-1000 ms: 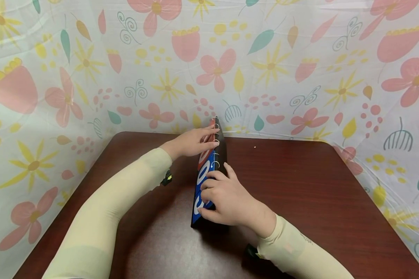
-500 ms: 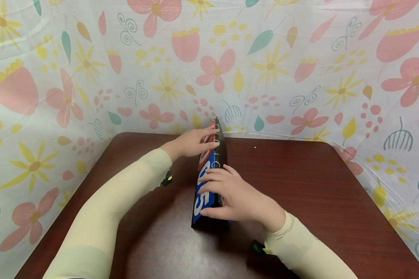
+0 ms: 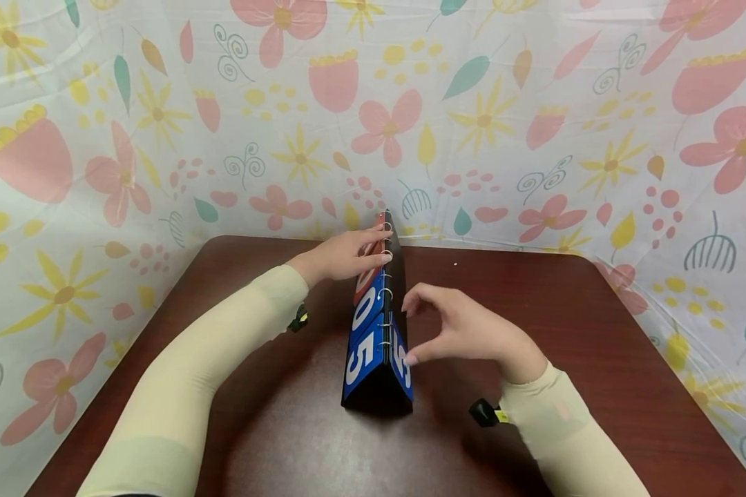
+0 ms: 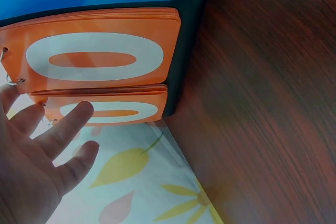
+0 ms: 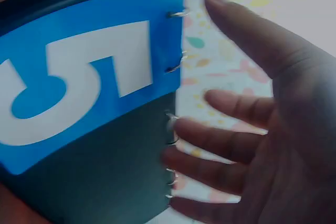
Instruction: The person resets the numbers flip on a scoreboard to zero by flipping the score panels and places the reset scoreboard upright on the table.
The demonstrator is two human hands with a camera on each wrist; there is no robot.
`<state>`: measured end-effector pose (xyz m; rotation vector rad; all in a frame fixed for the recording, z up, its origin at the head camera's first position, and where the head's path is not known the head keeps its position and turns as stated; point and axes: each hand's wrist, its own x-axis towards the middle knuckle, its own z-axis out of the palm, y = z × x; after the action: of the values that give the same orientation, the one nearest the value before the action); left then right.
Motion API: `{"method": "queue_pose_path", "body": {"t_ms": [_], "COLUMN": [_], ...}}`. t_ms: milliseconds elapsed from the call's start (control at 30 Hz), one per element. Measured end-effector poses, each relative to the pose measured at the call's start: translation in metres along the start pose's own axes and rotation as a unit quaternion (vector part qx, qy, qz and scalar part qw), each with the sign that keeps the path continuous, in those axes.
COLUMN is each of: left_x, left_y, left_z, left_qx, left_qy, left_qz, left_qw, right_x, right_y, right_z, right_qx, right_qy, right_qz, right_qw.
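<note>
A black tent-shaped flip scoreboard [image 3: 379, 399] stands lengthwise on the table, its cards hung on metal rings along the top ridge. On its left slope a blue card [image 3: 362, 360] reads 5, with a blue 0 and red cards beyond. Another blue card with a 5 [image 5: 84, 72] hangs on the right slope, near end. My left hand [image 3: 348, 253] rests its fingers on the ridge towards the far end, beside orange-looking 0 cards [image 4: 94, 56] in the left wrist view. My right hand [image 3: 469, 328] is just right of the near end, fingers bent and spread, holding nothing.
The brown wooden table [image 3: 534, 310] extends on both sides of the scoreboard. A flowered curtain [image 3: 485, 124] hangs behind and at the sides. A tiny white speck [image 3: 455, 264] lies near the back edge.
My right hand has moved right, off the ridge and the near cards. A blue 5 card now shows on the right slope. My left hand has stayed in place.
</note>
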<state>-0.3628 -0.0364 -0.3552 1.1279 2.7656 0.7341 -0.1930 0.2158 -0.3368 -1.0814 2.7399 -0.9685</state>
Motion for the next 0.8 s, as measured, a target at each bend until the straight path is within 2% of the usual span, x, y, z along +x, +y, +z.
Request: {"method": "queue_pose_path", "body": {"t_ms": [100,200,433,800], "left_x": [0.0,0.0,0.0,-0.001], "left_y": [0.0,0.002,0.002,0.001], "left_z": [0.0,-0.001,0.0,0.001], "left_qx": [0.0,-0.002,-0.002,0.002], "left_qy": [-0.001,-0.001,0.001,0.004], "left_qz": [-0.002,-0.003,-0.004,-0.001], "left_qw": [1.0,1.0,1.0,1.0], "right_x": [0.002,0.006,0.008,0.007], "right_y": [0.003,0.003,0.003,0.004], "right_z": [0.007,0.016,0.023,0.017], "right_qx": [-0.011,-0.005,0.025,0.007], "right_qy": [-0.053,-0.082,-0.081,-0.094], "right_qz": [0.029,0.033,0.033,0.069], "right_qw": [0.998,0.996,0.996,0.993]}}
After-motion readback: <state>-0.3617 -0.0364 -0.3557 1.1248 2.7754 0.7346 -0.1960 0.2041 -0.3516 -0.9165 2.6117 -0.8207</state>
